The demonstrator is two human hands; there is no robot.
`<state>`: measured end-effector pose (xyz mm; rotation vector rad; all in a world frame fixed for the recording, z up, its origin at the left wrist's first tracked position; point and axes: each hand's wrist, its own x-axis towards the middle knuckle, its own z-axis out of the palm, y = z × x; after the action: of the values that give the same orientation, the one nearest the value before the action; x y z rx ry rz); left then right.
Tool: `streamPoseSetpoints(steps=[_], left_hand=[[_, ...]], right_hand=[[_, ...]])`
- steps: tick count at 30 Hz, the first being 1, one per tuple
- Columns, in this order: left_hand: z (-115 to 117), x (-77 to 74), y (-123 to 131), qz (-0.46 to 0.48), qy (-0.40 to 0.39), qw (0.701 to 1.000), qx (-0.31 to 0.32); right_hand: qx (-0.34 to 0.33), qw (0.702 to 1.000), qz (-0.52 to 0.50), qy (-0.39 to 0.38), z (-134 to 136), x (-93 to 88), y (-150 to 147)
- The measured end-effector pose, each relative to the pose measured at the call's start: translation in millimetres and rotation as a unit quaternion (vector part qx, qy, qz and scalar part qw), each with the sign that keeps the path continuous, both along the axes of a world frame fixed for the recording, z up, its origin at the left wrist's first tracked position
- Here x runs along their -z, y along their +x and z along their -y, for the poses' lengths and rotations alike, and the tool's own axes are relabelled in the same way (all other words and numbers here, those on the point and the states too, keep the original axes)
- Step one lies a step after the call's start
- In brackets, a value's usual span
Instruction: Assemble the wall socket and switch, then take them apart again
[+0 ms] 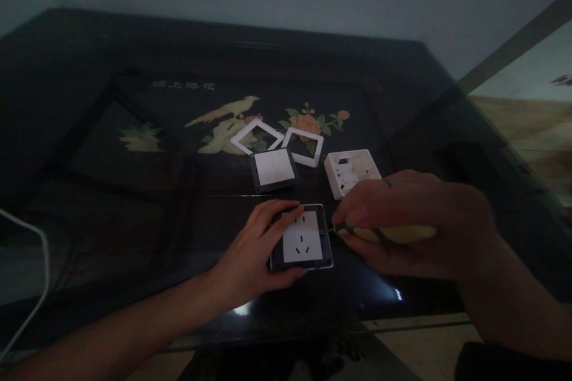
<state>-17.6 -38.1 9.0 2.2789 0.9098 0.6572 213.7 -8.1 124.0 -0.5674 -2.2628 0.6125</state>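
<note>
My left hand (pixel 263 244) is closed around a wall socket (pixel 302 241) with a white slotted face and a dark frame, steadying it on the dark table. In my right hand (pixel 402 220) is a screwdriver (pixel 404 233) with a yellow and dark handle. Its thin shaft points left at a small screw (pixel 321 231) on the socket's right edge; whether the tip touches it I cannot tell. Just beyond my right hand sits an open white mounting box (pixel 344 172), partly hidden by my fingers.
A white-faced switch panel (pixel 274 168) lies behind the socket, near two white square frames (pixel 251 149) (pixel 304 159). The glossy black table (pixel 147 190) bears a bird and flower picture. A white cable (pixel 46 262) hangs at the left. A pale wall rises behind.
</note>
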Motion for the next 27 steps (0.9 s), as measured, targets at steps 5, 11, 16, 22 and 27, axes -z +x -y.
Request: streamPoseSetpoints(steps=[5,11,16,22,27], left_hand=[[0.9,1.0,-0.5,-0.005,-0.011,1.0,-0.009],[2.8,1.0,-0.3,-0.01,-0.013,1.0,-0.011],[2.7,-0.2,-0.3,-0.02,-0.019,1.0,-0.012],[2.5,0.5,-0.7,-0.022,-0.013,1.0,-0.015],[2.4,0.8,-1.0,-0.015,-0.007,1.0,-0.011]], right_hand=[[0.02,0.999,0.032,-0.001,0.8,-3.2,2.7],[0.045,0.999,0.026,-0.006,0.7,-2.8,2.6],[0.043,0.999,0.027,0.018,-1.6,0.7,4.5],[0.047,0.999,0.003,0.004,0.1,2.0,5.4],[0.05,0.998,-0.018,-0.017,1.1,4.3,4.7]])
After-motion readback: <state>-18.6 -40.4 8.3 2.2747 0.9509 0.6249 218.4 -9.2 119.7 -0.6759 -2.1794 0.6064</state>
